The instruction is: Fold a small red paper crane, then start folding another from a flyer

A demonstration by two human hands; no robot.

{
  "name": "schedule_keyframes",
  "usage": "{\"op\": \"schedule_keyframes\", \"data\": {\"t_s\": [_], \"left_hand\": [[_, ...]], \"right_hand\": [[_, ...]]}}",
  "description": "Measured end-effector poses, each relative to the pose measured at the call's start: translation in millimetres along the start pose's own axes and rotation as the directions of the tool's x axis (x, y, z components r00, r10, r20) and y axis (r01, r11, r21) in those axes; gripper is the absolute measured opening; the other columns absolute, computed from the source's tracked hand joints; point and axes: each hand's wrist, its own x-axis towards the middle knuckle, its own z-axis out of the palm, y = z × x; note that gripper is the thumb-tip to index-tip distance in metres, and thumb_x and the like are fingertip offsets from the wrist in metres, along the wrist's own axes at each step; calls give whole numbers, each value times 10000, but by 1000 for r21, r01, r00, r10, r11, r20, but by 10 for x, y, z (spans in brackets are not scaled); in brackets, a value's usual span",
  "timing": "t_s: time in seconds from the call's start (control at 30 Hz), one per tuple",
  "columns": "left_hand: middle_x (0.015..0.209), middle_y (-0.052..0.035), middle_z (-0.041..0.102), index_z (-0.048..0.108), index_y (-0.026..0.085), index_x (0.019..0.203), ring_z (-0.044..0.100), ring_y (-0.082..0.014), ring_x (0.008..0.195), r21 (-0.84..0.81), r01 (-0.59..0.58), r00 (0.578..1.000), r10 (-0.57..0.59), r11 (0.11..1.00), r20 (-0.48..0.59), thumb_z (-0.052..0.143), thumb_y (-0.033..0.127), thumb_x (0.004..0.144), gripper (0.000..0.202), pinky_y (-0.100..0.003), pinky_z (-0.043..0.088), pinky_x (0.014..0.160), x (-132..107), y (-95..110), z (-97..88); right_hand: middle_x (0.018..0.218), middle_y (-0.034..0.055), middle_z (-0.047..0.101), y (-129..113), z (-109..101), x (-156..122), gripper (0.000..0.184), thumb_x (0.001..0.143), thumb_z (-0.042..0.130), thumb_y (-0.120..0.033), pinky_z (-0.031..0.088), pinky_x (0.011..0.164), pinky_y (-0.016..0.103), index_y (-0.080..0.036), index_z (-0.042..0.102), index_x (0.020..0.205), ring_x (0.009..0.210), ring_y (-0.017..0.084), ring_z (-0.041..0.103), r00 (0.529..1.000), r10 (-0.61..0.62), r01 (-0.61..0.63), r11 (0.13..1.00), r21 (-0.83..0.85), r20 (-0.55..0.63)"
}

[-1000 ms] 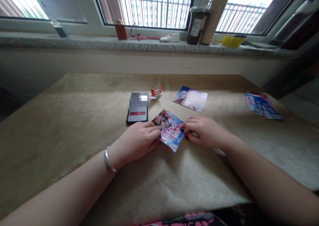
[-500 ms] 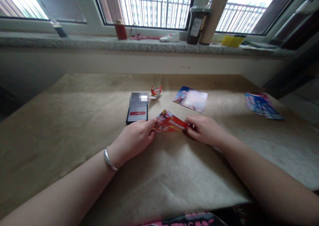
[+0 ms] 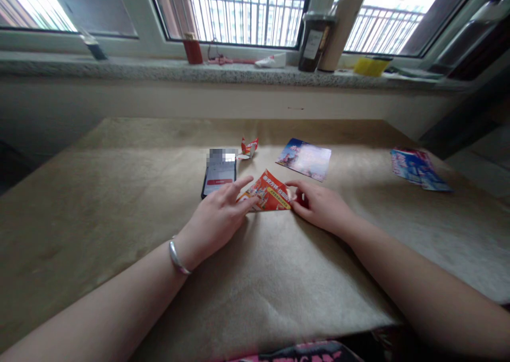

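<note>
A red printed sheet of paper (image 3: pixel 271 193), folded into a triangle with its point away from me, lies in front of me on the table. My right hand (image 3: pixel 321 205) pinches its right corner between thumb and fingers. At the left corner, my left hand (image 3: pixel 215 213) has its fingers spread, the thumb resting over the paper. A phone (image 3: pixel 220 175) with a lit screen lies just beyond my left hand, which covers its lower edge. Behind the triangle sits a small folded red-and-white paper figure (image 3: pixel 249 148).
Blue-and-pink square sheets (image 3: pixel 306 161) lie beyond my right hand. More printed blue leaflets (image 3: pixel 420 169) are spread at the table's right side. On the stone windowsill (image 3: pixel 139 69) stand a dark jar (image 3: pixel 313 43), a red container (image 3: pixel 193 51) and a yellow item (image 3: pixel 370 66).
The folded paper has turned over and shows a different printed face, its point still away from me. My left hand has loosened from a pinch and spread its fingers.
</note>
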Motion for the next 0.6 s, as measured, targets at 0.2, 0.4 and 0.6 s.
{"op": "schedule_keyframes", "data": {"t_s": [0.2, 0.4, 0.6], "left_hand": [[1265, -54, 533, 575, 238, 1169, 499, -233, 1118, -62, -61, 995, 65, 996, 77, 468, 208, 906, 286, -432, 441, 968, 28, 20, -9], [1125, -39, 620, 608, 239, 1118, 514, -223, 1075, -106, -85, 991, 96, 991, 96, 484, 208, 900, 253, -411, 454, 910, 40, 32, -38], [963, -57, 643, 645, 197, 990, 556, -210, 938, -72, -65, 981, 77, 995, 178, 465, 237, 906, 203, -377, 478, 821, 64, 66, -115]], "right_hand": [[1097, 71, 594, 7, 8, -3, 380, 850, 500, -308, 473, 746, 311, -253, 555, 1222, 889, 202, 609, 997, -82, 83, 996, -45, 9], [1092, 72, 596, 9, 12, -1, 309, 857, 505, -343, 486, 737, 314, -236, 622, 1122, 881, 199, 610, 996, -88, 89, 994, -65, 17], [1105, 74, 599, 14, 8, -3, 308, 832, 517, -251, 484, 717, 296, -216, 627, 1118, 876, 192, 612, 996, -88, 89, 994, -70, 8]]}}
